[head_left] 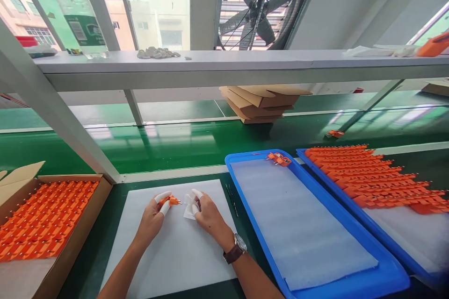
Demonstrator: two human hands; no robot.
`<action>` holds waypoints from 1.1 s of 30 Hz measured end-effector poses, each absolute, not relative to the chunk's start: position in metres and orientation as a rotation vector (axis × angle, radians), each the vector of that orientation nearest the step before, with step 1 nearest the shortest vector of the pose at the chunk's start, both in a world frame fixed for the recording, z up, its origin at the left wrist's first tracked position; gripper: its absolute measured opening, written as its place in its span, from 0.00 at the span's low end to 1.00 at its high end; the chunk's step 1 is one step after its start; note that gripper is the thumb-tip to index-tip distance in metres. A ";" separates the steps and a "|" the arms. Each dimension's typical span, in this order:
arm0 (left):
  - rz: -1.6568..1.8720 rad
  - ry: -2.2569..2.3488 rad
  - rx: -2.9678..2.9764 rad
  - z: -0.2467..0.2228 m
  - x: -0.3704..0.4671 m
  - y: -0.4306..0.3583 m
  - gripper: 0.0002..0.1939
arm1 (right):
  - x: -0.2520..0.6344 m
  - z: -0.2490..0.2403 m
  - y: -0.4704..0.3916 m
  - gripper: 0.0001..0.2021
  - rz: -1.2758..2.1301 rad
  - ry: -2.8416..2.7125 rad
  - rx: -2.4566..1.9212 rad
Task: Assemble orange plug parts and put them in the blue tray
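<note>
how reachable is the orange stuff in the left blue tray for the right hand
Likely yes: nothing tall stands between the right hand and the orange stuff, though it may first need to release the white wipe.

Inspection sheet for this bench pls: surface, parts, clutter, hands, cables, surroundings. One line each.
Surface: dark green bench; white sheet under the hands.
Parts: orange piece with metal pins, in hand; orange rows in the cardboard box, left; more rows in the far-right blue tray; nearer blue tray lined white, at least one orange part at its far end.
Clutter: thin dark tool beside the sheet; stacked cardboard behind.
Hands: left hand pinches the orange piece; right hand holds a white wipe; white finger covers on both.
Cables: nothing seen near the hands.
Surroundings: shelf with bottle; fan; windows.
</note>
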State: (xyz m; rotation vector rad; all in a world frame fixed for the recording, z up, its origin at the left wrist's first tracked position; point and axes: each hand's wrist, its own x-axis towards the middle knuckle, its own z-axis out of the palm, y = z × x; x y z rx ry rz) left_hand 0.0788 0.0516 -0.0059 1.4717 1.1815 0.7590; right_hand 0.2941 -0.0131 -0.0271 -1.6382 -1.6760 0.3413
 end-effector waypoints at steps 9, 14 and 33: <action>0.838 1.131 1.571 -0.013 0.086 0.057 0.25 | 0.304 0.007 -0.016 0.16 0.215 -1.602 -1.580; 0.955 1.043 1.705 -0.023 0.089 0.051 0.28 | 0.278 0.031 -0.021 0.13 0.538 -1.741 -1.457; 0.826 1.129 1.560 -0.029 0.091 0.038 0.20 | 0.262 -0.001 -0.014 0.09 0.684 -1.680 -1.333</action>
